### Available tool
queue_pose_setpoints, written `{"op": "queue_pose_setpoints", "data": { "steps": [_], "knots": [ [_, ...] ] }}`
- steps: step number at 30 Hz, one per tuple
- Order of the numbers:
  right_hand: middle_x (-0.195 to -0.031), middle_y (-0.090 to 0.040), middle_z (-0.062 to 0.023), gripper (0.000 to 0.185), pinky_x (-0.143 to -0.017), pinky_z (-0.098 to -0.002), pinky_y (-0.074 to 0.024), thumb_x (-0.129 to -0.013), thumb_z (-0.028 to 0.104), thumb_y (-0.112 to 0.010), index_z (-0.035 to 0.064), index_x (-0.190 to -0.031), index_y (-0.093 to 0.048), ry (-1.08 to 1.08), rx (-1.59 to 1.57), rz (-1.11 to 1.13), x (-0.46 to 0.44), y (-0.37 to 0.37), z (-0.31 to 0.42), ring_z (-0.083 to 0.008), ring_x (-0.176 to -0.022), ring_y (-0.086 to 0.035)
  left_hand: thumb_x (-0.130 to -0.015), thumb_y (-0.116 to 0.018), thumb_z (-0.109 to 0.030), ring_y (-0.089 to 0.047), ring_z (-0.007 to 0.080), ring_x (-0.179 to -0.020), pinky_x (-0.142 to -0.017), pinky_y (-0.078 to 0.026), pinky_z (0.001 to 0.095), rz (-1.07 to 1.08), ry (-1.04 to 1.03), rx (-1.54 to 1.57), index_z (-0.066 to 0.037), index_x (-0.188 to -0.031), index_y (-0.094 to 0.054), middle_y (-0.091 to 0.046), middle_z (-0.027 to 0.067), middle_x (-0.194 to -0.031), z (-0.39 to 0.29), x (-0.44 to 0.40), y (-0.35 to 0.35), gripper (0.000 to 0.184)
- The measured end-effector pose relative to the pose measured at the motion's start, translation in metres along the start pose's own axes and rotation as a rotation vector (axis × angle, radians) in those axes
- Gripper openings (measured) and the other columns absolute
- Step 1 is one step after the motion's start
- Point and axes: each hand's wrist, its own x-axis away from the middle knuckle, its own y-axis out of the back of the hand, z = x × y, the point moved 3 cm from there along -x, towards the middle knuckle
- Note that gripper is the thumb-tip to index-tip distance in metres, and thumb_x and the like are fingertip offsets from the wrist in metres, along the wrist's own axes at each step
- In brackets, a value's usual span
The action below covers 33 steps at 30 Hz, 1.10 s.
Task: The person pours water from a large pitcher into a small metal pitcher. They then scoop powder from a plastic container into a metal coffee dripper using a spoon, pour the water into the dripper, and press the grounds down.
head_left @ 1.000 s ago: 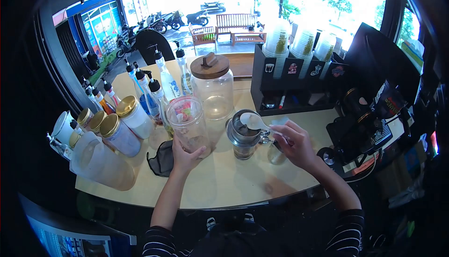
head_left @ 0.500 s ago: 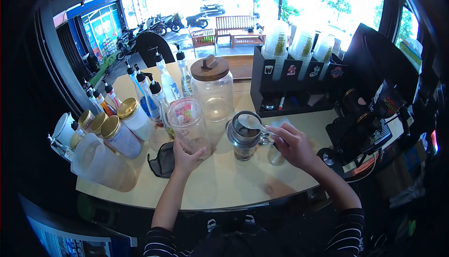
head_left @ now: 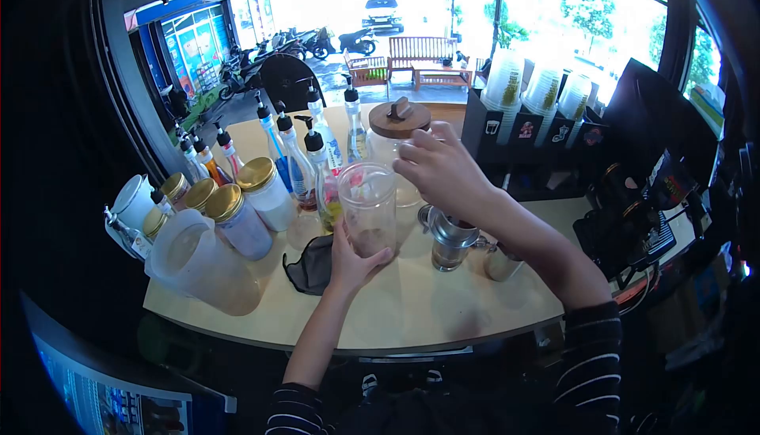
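Note:
My left hand (head_left: 354, 259) is wrapped round the lower part of a clear jar (head_left: 372, 217), which is lidless and has a little brown matter near its bottom. Just above and right of the jar's mouth is my right hand (head_left: 443, 167), its fingers closed in a pinch. The spoon it held a moment ago is mostly hidden by the hand. Below my right forearm, a metal coffee drip filter (head_left: 455, 233) rests on a glass mug (head_left: 449, 258); the forearm covers part of the filter's top. A small cup (head_left: 500, 263) stands to its right.
Pump bottles (head_left: 294, 158), gold-lidded jars (head_left: 237, 217) and a large plastic pitcher (head_left: 198, 265) crowd the left. Black mesh cloth (head_left: 307, 267) lies by my left hand. Behind are a wooden-lidded jar (head_left: 400, 121) and a black cup rack (head_left: 518, 138). A black machine (head_left: 613, 225) stands right.
My right hand has moved up and left, away from the drip filter to beside the jar's mouth. My left hand still holds the jar. The view has shifted slightly left.

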Motion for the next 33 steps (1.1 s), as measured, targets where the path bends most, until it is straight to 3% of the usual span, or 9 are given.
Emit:
{"op": "queue_pose_setpoints", "data": {
  "steps": [3,9,11,13,19,20,26,29,33],
  "knots": [
    [-0.093,-0.059,0.0002,0.021,-0.095,-0.0413,-0.0343,-0.075,0.008,-0.059,0.0115,-0.095,-0.063,0.091,0.056,0.105,-0.015,-0.027,0.006,-0.0171,-0.1,-0.053,-0.057,-0.087,-0.027,-0.037,0.0321,-0.13,-0.107,-0.031,0.0396,0.0,-0.017,0.076,0.001,-0.14,-0.017,-0.034,0.0231,-0.139,-0.002,0.0,0.004,0.112],
    [-0.118,-0.055,-0.0088,0.028,-0.104,-0.0468,-0.0285,-0.078,0.011,-0.061,0.0098,-0.105,-0.063,-0.022,-0.178,-0.119,0.016,0.004,0.001,-0.0235,-0.112,-0.05,-0.062,-0.084,-0.022,-0.039,0.0322,-0.127,-0.106,-0.032,0.0393,-0.062,-0.065,0.106,-0.001,-0.141,-0.017,-0.038,0.0209,-0.135,-0.013,0.003,0.002,0.106],
    [-0.122,-0.052,-0.0091,0.026,-0.104,-0.0434,-0.029,-0.08,0.008,-0.062,0.0081,-0.106,-0.062,-0.234,-0.398,-0.113,0.054,0.019,-0.011,-0.0267,-0.117,-0.047,-0.064,-0.083,-0.02,-0.041,0.032,-0.124,-0.104,-0.034,0.0395,-0.14,-0.104,0.203,-0.001,-0.14,-0.019,-0.04,0.0198,-0.132,-0.024,0.008,0.006,0.101],
    [-0.119,-0.053,-0.011,0.027,-0.1,-0.0396,-0.0357,-0.079,0.007,-0.063,0.0054,-0.105,-0.062,-0.409,-0.479,-0.112,0.101,0.023,-0.024,-0.0294,-0.113,-0.05,-0.067,-0.078,-0.015,-0.048,0.031,-0.115,-0.097,-0.04,0.0386,-0.436,-0.48,-0.257,-0.002,-0.133,-0.036,-0.046,0.0177,-0.123,-0.044,0.014,0.025,0.079],
    [-0.1,-0.059,-0.0121,0.019,-0.086,-0.0336,-0.0442,-0.085,0.009,-0.061,0.0016,-0.103,-0.061,-0.9,-0.769,-0.189,0.26,-0.027,-0.048,-0.0235,-0.098,-0.058,-0.071,-0.072,-0.01,-0.053,0.0279,-0.106,-0.087,-0.045,0.0363,-0.112,-0.636,-0.201,-0.001,-0.115,-0.054,-0.052,0.0148,-0.115,-0.112,0.029,-0.022,0.048],
    [-0.096,-0.059,-0.0116,0.018,-0.083,-0.0319,-0.0456,-0.087,0.009,-0.06,0.0007,-0.102,-0.06,-1.04,-0.811,-0.167,0.28,-0.036,-0.047,-0.0207,-0.094,-0.059,-0.07,-0.074,-0.011,-0.054,0.028,-0.107,-0.089,-0.045,0.0369,-0.083,-0.608,-0.183,-0.002,-0.119,-0.051,-0.052,0.0147,-0.118,-0.117,0.026,-0.036,0.055],
    [-0.091,-0.058,-0.0076,0.015,-0.076,-0.0265,-0.0457,-0.093,0.01,-0.053,-0.0008,-0.101,-0.058,-1.092,-0.987,-0.317,0.325,-0.067,-0.017,-0.0138,-0.082,-0.057,-0.065,-0.081,-0.014,-0.052,0.0243,-0.116,-0.101,-0.039,0.0351,0.042,-0.395,0.077,-0.002,-0.132,-0.039,-0.053,0.0125,-0.123,-0.127,-0.01,-0.09,0.081],
    [-0.085,-0.056,-0.0044,0.014,-0.073,-0.0249,-0.0443,-0.094,0.011,-0.052,-0.0005,-0.102,-0.053,-1.135,-1.151,-0.375,0.326,-0.076,-0.007,-0.0098,-0.08,-0.053,-0.061,-0.085,-0.023,-0.056,0.0204,-0.112,-0.099,-0.043,0.0341,0.203,-0.143,0.115,-0.001,-0.127,-0.046,-0.058,0.0114,-0.119,-0.122,-0.013,-0.094,0.079],
    [-0.08,-0.054,-0.0017,0.011,-0.07,-0.023,-0.0422,-0.095,0.012,-0.052,0.001,-0.097,-0.05,-1.141,-1.246,-0.438,0.327,-0.078,-0.007,-0.0079,-0.076,-0.051,-0.06,-0.086,-0.023,-0.059,0.018,-0.106,-0.096,-0.045,0.033,0.16,-0.189,0.111,-0.002,-0.126,-0.048,-0.061,0.0089,-0.114,-0.122,-0.009,-0.096,0.078]
  ]
}}
